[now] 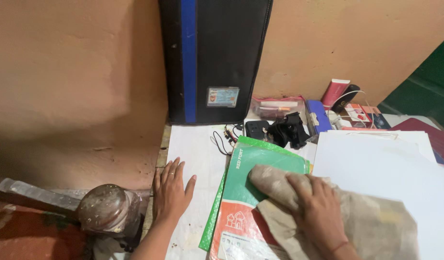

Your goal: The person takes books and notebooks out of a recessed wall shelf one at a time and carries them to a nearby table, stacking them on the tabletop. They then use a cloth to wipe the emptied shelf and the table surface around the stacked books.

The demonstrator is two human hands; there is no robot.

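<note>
Cloth: one, brownish, crumpled, lying over one green-and-orange woven bag on the white-covered table. Right hand presses on cloth, fingers curled over it. Left hand flat, fingers spread, on table beside bag. One white sheet right.

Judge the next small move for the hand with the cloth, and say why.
Probably draw the right hand and its brownish cloth down along the green and orange bag. The cloth lies bunched on the bag's green upper part, the orange lower part is uncovered, and the left hand rests flat on the white surface beside it.
</note>
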